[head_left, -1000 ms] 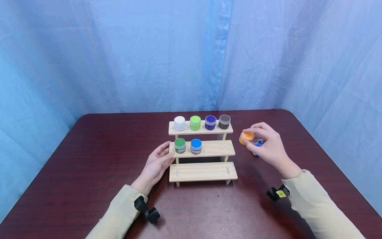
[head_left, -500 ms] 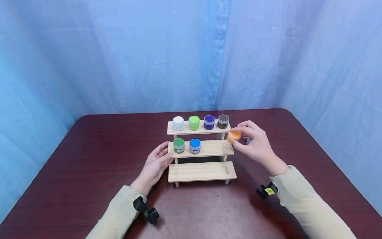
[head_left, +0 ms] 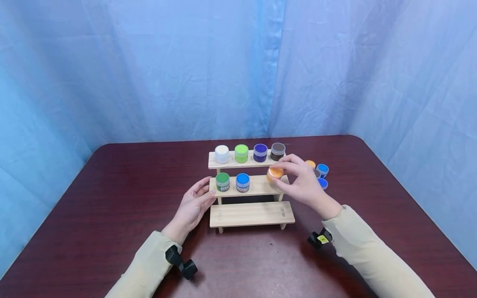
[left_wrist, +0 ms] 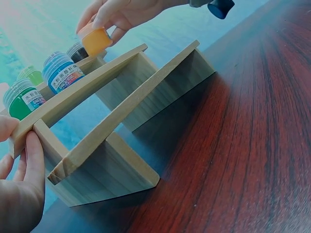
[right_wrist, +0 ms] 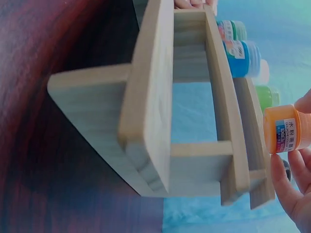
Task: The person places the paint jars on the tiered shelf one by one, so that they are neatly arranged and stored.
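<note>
A three-tier wooden display stand [head_left: 253,214] is on the table. My right hand [head_left: 301,182] pinches an orange paint jar [right_wrist: 281,130] between thumb and fingers, above the right part of the middle tier. In the right wrist view the jar's printed label shows, and a gap lies between it and the shelf. My left hand [head_left: 193,207] grips the left end of the middle tier, thumb over the board [left_wrist: 73,99] and fingers at its side support. On that tier stand a green jar [head_left: 222,182] and a blue jar [head_left: 242,183], left of the orange one.
White [head_left: 222,154], lime green [head_left: 241,153], purple [head_left: 260,152] and dark brown [head_left: 277,152] jars line the top tier. Right of the stand, several more jars, including a blue one [head_left: 322,170], cluster on the dark red table [head_left: 123,194], partly behind my right hand. A blue curtain [head_left: 186,70] surrounds the table.
My right hand has carried the orange jar leftward, from beside the stand to over the middle tier. The jars behind it have come into view. The left hand keeps its grip.
</note>
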Action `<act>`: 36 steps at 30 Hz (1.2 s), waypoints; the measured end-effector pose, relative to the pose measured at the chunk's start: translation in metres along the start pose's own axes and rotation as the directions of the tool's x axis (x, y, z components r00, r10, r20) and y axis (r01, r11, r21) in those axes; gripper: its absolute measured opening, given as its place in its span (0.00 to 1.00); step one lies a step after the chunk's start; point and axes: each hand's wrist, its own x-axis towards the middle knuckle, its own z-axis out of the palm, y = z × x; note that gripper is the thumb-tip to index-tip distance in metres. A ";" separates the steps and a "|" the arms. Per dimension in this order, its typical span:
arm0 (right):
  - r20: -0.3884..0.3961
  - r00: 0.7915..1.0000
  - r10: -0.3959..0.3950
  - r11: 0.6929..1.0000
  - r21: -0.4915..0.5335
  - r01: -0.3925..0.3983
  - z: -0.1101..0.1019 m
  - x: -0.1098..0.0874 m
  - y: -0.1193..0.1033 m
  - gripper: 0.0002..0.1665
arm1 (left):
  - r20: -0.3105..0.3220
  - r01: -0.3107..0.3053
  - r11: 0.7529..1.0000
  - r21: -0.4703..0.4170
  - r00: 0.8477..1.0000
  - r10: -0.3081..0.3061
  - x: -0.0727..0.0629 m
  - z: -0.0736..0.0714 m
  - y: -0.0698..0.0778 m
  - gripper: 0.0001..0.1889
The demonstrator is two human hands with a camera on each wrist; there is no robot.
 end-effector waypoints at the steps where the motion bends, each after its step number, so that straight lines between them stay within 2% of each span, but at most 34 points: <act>1: 0.003 1.000 0.000 1.000 0.004 0.000 0.002 0.000 0.000 0.18 | 0.000 0.000 1.000 0.002 1.000 0.000 0.000 0.000 0.000 0.30; 11: 0.063 0.998 0.017 1.000 -0.025 -0.015 0.016 -0.002 -0.004 0.15 | -0.003 0.007 1.000 -0.002 1.000 -0.007 0.000 0.000 0.000 0.30; 21: 0.091 0.995 0.028 0.999 -0.023 -0.026 0.024 -0.004 -0.004 0.15 | -0.005 -0.002 1.000 -0.011 1.000 0.002 0.001 -0.001 -0.001 0.30; 36: 0.087 0.996 0.014 1.000 -0.016 -0.012 0.027 -0.002 -0.002 0.14 | -0.001 -0.006 1.000 -0.012 1.000 0.006 0.002 -0.003 -0.002 0.30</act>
